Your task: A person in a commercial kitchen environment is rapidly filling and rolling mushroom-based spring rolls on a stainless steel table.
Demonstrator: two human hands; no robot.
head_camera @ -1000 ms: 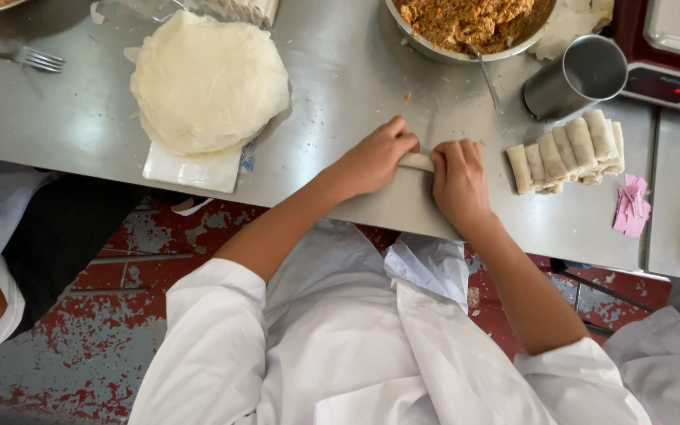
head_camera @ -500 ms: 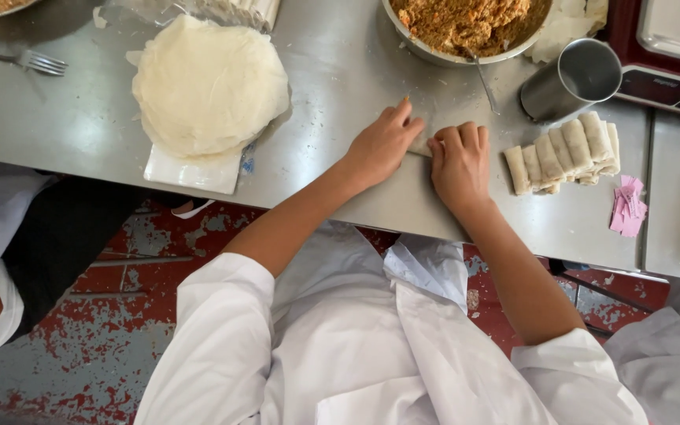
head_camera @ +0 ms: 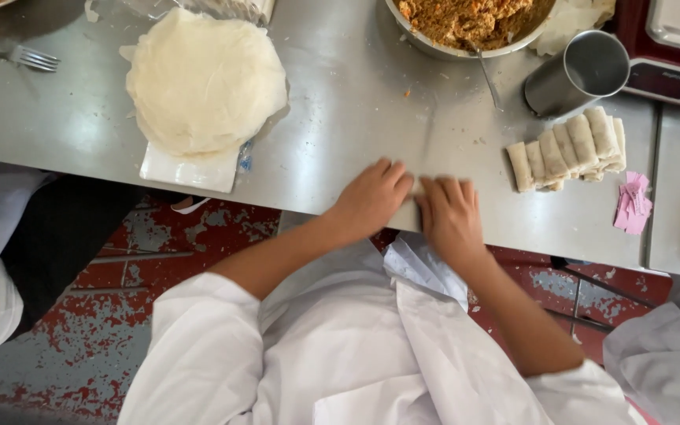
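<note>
table: steel worktop [head_camera: 340,118], person in white coat leans over its near edge, red worn floor below
wrapper stack: pile of round pale wrappers [head_camera: 205,75] on a white sheet, far left of the hands, well apart
filling bowl: metal bowl [head_camera: 434,46] of orange-brown minced filling with a spoon handle sticking out, beyond the hands
cup: steel cup [head_camera: 580,71] right of the bowl, just above the finished rolls
finished rolls: row of pale rolled pieces [head_camera: 568,148], side by side, right of the hands, near but apart
pink scraps: small pink paper bits [head_camera: 633,203] just right of the finished rolls
fork: fork [head_camera: 29,57] at far left, untouched
left hand: left hand [head_camera: 373,197] palm down on the table edge, fingers bent and pressing on the roll
right hand: right hand [head_camera: 449,211] palm down beside it, fingers curled over the same roll, fingertips nearly touching the left's
roll: roll [head_camera: 417,186] in work lies under both sets of fingertips, only a thin pale strip shows in the gap between the hands; rest is hidden
step: judged as rolling and tightening one filled wrapper, mid to late in the roll
next move: likely calls for even pressure from both hands so the roll closes straight, without squeezing filling out the ends
grip state: neither hand closed around anything; both press flat, fingers bent
</note>
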